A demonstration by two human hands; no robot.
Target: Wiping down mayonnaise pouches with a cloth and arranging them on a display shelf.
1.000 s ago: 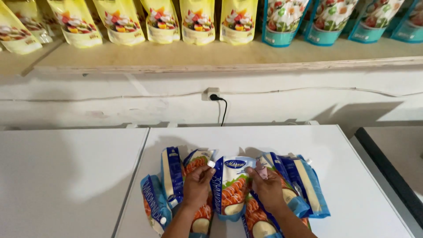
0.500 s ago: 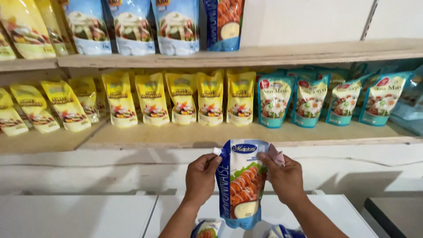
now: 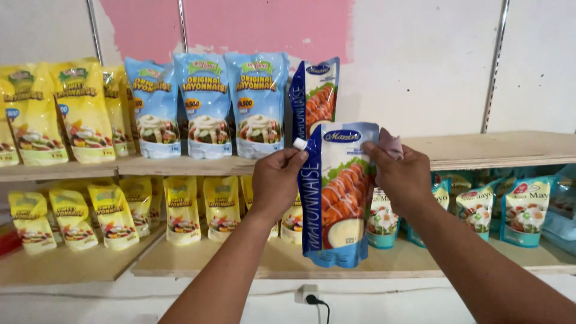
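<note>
I hold a blue pouch (image 3: 336,198) with a white spout cap upright in the air in front of the shelves. My left hand (image 3: 277,180) grips its top left corner at the cap. My right hand (image 3: 401,175) grips its top right corner and also pinches a small pink cloth (image 3: 390,144). Just behind it, a matching blue pouch (image 3: 315,96) stands on the upper wooden shelf (image 3: 498,147), at the right end of a row of light-blue pouches (image 3: 207,105).
Yellow pouches (image 3: 72,111) fill the upper shelf's left side and the lower shelf (image 3: 288,261). Teal pouches (image 3: 522,210) stand on the lower shelf at right. The upper shelf to the right of the blue pouch is bare. A wall socket with a black plug (image 3: 309,295) sits below.
Both hands lifted one blue pouch from the pile on the white table up to upper-shelf height. My view tilted upward, so the table and the pile have left the frame.
</note>
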